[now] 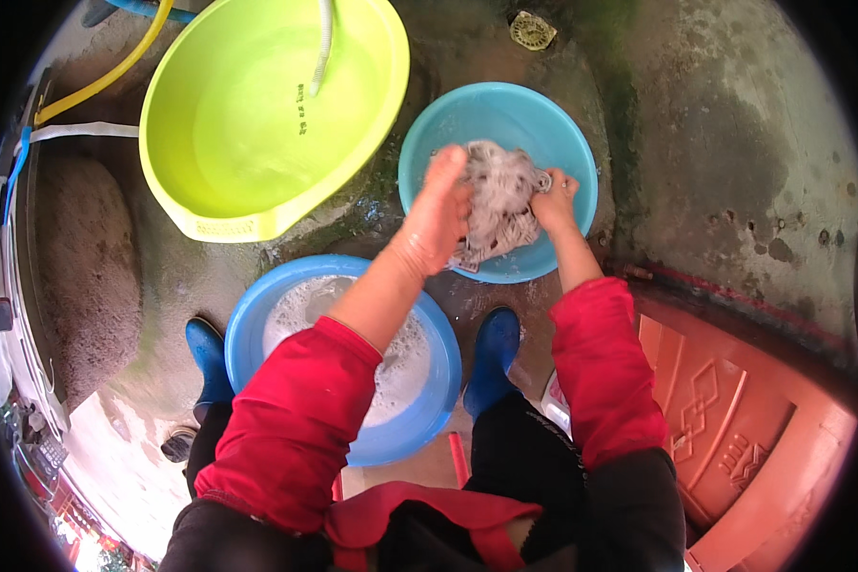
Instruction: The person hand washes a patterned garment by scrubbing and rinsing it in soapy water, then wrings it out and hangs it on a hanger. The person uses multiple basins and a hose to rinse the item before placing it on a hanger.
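Note:
A wet, light-coloured cloth with dark marks (504, 204) is bunched over the turquoise basin (497, 96), and its middle is blurred. My right hand (556, 200) grips the cloth's right edge, fingers closed on it. Against the cloth's left side is my left hand (440, 211), wet and slightly blurred; its fingertips are partly lost in the folds, so its hold is unclear. Between my boots stands a blue basin (440, 386) of foamy water (407, 365), partly hidden by my left arm.
A large yellow-green tub (236, 227) with water and a grey corrugated hose (322, 53) stands upper left. A floor drain cover (533, 31) lies beyond the turquoise basin. On the right is an orange-red panelled door (715, 400). My blue boots (497, 350) stand on wet concrete.

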